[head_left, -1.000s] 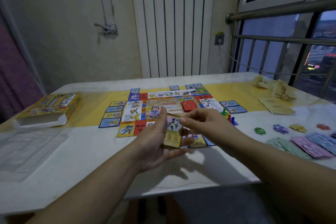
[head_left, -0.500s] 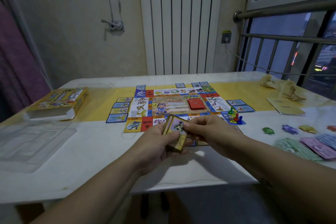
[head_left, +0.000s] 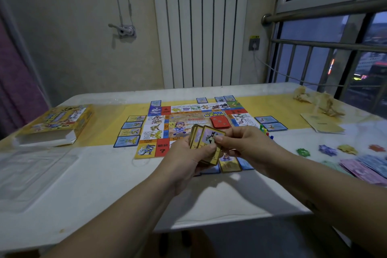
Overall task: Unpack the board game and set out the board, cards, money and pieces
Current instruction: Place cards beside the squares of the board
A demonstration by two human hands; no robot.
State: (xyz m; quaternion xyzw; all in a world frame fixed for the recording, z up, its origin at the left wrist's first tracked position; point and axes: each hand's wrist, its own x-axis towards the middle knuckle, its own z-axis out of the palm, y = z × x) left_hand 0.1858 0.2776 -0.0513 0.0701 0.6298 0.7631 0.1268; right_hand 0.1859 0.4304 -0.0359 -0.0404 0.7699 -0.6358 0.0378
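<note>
The game board (head_left: 167, 120) lies flat mid-table with blue cards (head_left: 127, 141) laid along its edges and a red card pile (head_left: 219, 122) on it. My left hand (head_left: 184, 159) grips a deck of gold-edged cards (head_left: 206, 142) above the board's near edge. My right hand (head_left: 245, 142) pinches the front card of that deck. Small coloured pawns (head_left: 266, 132) stand just behind my right hand. Paper money (head_left: 368, 167) lies at the right, beyond it several coloured star tokens (head_left: 327, 150).
The yellow game box (head_left: 56, 123) sits at the left, with a clear plastic tray (head_left: 31, 174) in front of it. A folded leaflet (head_left: 322, 124) and crumpled wrapping (head_left: 318, 100) lie at the far right. A radiator and a window rail stand behind the table.
My right hand went from holding a single card flat over the board to pinching the deck's front card. The deck in my left hand rose and fanned slightly.
</note>
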